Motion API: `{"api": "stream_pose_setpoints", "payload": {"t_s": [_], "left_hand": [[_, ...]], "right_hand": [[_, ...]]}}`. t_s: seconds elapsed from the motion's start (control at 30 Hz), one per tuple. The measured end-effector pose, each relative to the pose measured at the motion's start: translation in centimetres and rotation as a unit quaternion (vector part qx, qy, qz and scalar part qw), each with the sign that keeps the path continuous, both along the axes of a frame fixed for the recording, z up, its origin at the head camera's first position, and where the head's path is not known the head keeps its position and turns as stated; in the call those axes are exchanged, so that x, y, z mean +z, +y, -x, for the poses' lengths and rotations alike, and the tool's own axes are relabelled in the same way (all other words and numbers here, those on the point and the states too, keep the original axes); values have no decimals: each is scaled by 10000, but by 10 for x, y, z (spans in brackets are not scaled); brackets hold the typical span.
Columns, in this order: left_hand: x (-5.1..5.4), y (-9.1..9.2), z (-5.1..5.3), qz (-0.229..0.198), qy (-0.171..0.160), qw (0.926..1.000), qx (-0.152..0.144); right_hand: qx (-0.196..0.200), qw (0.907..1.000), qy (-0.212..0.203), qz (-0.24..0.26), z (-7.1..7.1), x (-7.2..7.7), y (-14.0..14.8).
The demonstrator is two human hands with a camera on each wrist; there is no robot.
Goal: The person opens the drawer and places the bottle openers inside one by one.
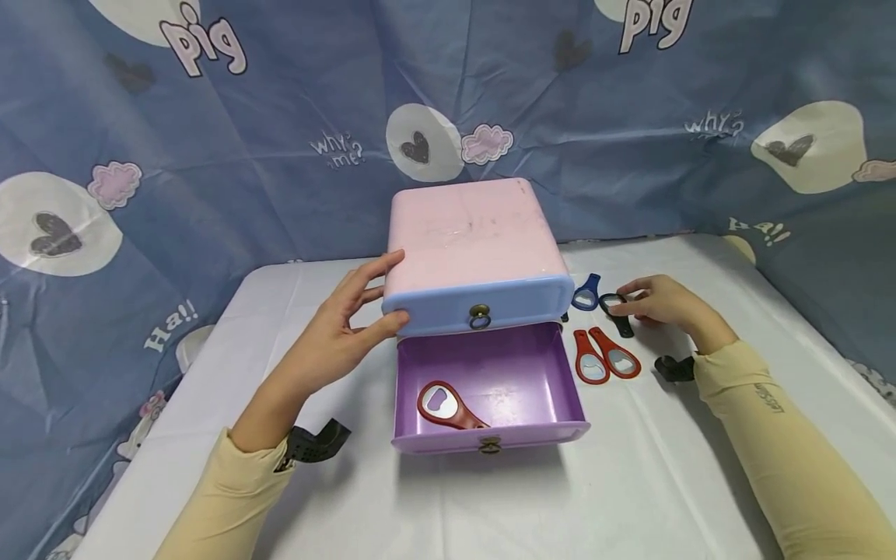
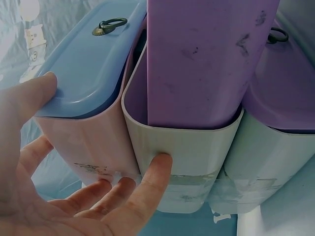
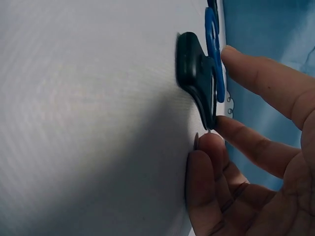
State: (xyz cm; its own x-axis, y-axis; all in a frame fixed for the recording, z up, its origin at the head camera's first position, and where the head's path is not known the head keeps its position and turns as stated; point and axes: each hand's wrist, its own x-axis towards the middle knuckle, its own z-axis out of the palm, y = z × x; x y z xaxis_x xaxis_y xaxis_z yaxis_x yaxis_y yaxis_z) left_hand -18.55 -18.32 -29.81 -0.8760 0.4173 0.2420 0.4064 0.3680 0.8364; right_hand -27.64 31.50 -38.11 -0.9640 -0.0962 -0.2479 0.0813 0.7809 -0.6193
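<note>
My left hand [image 1: 329,342] rests against the left side of a stacked drawer unit [image 1: 476,233], thumb on the blue front of its top drawer, fingers spread along the side. In the left wrist view, one fingertip touches the pale middle casing [image 2: 192,152]. The purple drawer [image 1: 532,373] is pulled out, with a red bottle opener [image 1: 448,404] lying inside. Right of the unit, my right hand [image 1: 661,302] reaches a black bottle opener [image 1: 621,320]. A fingertip touches its end in the right wrist view; the fingers are not closed round it. A blue bottle opener [image 1: 586,292] lies beside it.
Two red bottle openers [image 1: 616,354] lie on the white cloth [image 1: 651,467] right of the drawer. A dark piece beside the unit is mostly hidden. Below the pulled-out drawer, another purple-fronted drawer [image 2: 285,93] is pushed in. A printed blue curtain [image 1: 280,117] hangs behind.
</note>
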Motion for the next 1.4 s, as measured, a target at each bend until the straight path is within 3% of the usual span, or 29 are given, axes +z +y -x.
{"api": "stream_pose_setpoints", "payload": {"t_s": [0.2,0.6,1.13,1.4], "left_hand": [[0,-2,-1,-28,-24,10000,29],[-2,0,3,-194,-9,9997,-141],[-2,0,2,-155,-16,9998,-132],[-1,0,2,-126,3,9999,-115]], "right_hand": [[16,9976,355,-590,1,-2,-6],[-231,9983,225,-476,-3,-2,-2],[-446,9949,-132,899,-9,1,11],[-440,9865,33,1576,-18,16,15]]}}
